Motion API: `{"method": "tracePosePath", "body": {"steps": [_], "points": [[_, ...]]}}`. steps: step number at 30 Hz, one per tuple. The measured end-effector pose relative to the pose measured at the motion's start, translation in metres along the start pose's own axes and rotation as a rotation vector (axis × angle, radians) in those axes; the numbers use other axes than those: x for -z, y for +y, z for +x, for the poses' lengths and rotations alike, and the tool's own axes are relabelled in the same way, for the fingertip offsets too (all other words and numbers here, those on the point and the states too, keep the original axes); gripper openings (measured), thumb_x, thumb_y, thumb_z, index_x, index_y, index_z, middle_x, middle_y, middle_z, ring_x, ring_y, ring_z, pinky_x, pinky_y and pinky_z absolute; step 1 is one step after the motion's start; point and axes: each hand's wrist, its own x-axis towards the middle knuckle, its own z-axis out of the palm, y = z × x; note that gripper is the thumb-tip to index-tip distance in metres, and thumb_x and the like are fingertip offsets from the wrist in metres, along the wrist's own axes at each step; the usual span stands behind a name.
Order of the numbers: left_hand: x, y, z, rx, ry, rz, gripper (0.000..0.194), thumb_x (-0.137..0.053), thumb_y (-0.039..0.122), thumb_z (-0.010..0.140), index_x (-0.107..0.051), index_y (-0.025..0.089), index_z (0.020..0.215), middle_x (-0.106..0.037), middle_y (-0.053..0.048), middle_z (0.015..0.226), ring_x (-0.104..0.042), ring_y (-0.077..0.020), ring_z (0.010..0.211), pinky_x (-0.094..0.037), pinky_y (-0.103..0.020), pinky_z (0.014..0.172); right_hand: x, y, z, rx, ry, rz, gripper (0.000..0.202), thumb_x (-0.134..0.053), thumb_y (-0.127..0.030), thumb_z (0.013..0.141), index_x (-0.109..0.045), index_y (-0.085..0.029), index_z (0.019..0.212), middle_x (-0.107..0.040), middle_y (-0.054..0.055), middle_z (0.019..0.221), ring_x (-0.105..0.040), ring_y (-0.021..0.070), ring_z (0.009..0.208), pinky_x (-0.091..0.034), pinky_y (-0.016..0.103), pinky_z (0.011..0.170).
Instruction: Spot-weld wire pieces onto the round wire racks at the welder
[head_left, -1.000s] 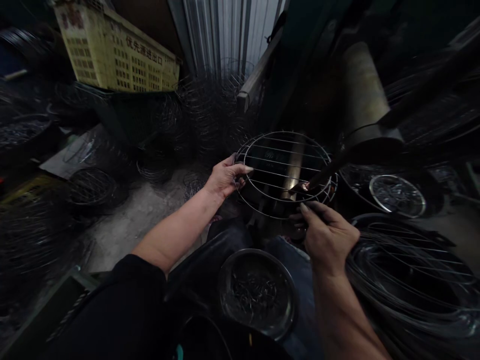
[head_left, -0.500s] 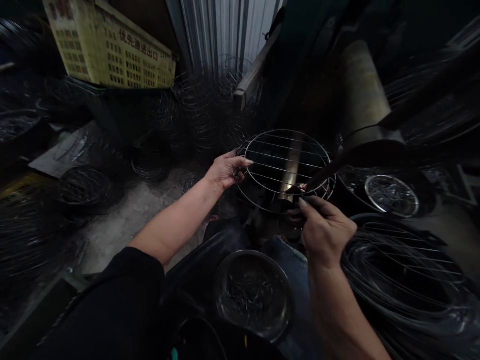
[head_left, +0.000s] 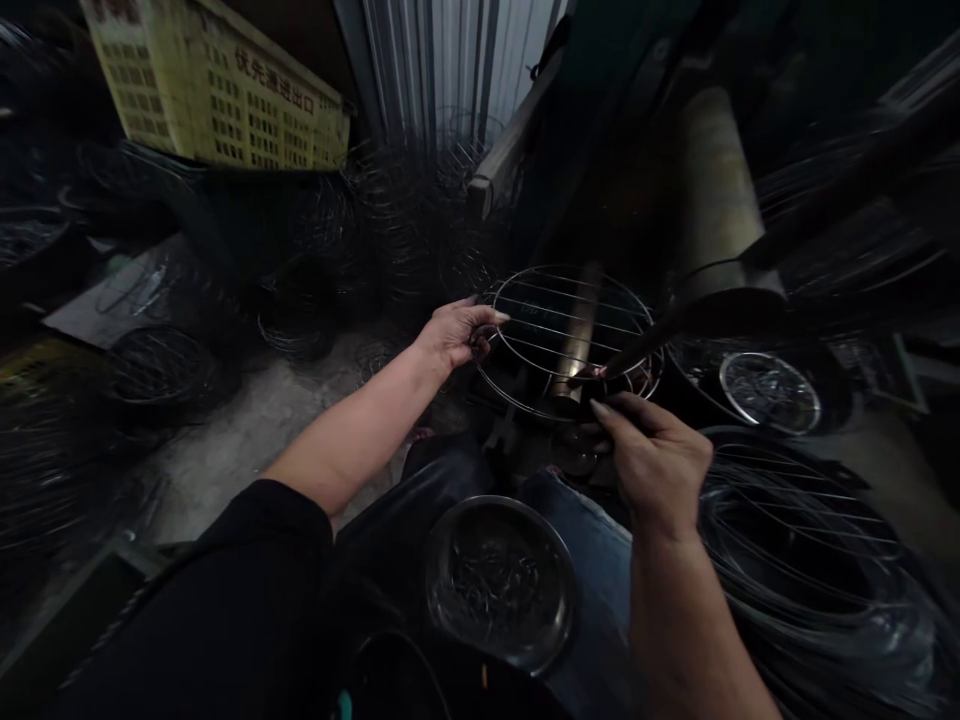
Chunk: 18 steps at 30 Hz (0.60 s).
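Here, wire rack (head_left: 559,333): hung between both hands, showing a brass-coloured cylinder (head_left: 579,350) through the wires.
Left hand (head_left: 461,335): pinched the rack's left rim, thumb on top, fingers curled beneath.
Right hand (head_left: 664,455): sat at the rack's near right rim, thumb and fingers drawn together; could not tell whether clamped on the rim.
Dark bar (head_left: 641,342): slanted in from the rack's right; could not tell contact.
Metal bowl (head_left: 555,585): rested nearer than the rack, holding small metal pieces (head_left: 495,580).
Wire coil (head_left: 810,625): lay right of the rack, nearer.
Yellow crate (head_left: 225,100): stood beyond the rack, leftward.
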Motion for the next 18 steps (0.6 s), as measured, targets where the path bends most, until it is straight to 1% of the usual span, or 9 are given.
{"method": "tracePosePath", "body": {"steps": [3,6,10,14,18], "points": [[-0.001,0.0,0.0,0.001,0.003,0.006,0.027,-0.07,-0.001,0.057,-0.051,0.016,0.066,-0.057,0.003,0.055,-0.053,-0.0084,0.048,-0.031,-0.02,0.044,0.002,0.001,-0.003,-0.005,0.01,0.0,0.027,-0.085,-0.033,0.065,-0.078,-0.014,0.084,-0.065,-0.002,0.054,-0.052,0.0103,0.034,-0.046,0.02,0.034],[-0.001,0.001,0.0,0.001,0.012,0.009,0.026,-0.07,0.0,0.056,-0.053,0.016,0.068,-0.057,0.003,0.056,-0.054,-0.0087,0.048,-0.032,-0.02,0.045,0.0,0.006,-0.003,-0.009,0.027,0.019,0.029,-0.085,-0.033,0.065,-0.078,-0.014,0.086,-0.066,-0.001,0.056,-0.053,0.0109,0.035,-0.046,0.02,0.034],[0.0,0.002,0.0,0.0,-0.002,0.02,0.025,-0.069,0.0,0.056,-0.053,0.016,0.067,-0.058,0.003,0.057,-0.053,-0.0078,0.049,-0.032,-0.02,0.046,-0.003,0.012,-0.002,0.014,0.037,0.058,0.03,-0.086,-0.034,0.063,-0.077,-0.013,0.084,-0.068,0.001,0.057,-0.056,0.013,0.036,-0.044,0.02,0.031],[-0.001,0.001,0.001,0.005,0.011,0.047,0.025,-0.072,0.002,0.06,-0.051,0.016,0.064,-0.054,0.004,0.054,-0.047,-0.0055,0.046,-0.031,-0.02,0.047,-0.003,0.017,0.0,-0.02,0.033,0.109,0.03,-0.087,-0.032,0.061,-0.075,-0.014,0.083,-0.068,0.0,0.058,-0.06,0.015,0.038,-0.047,0.022,0.032],[-0.002,0.0,0.002,0.02,0.013,0.069,0.023,-0.074,0.008,0.068,-0.053,0.015,0.064,-0.052,0.003,0.053,-0.04,-0.0034,0.046,-0.03,-0.02,0.05,-0.006,0.019,0.007,0.041,0.067,0.129,0.024,-0.086,-0.026,0.058,-0.074,-0.016,0.077,-0.067,-0.002,0.059,-0.063,0.0144,0.045,-0.049,0.022,0.039]]}}
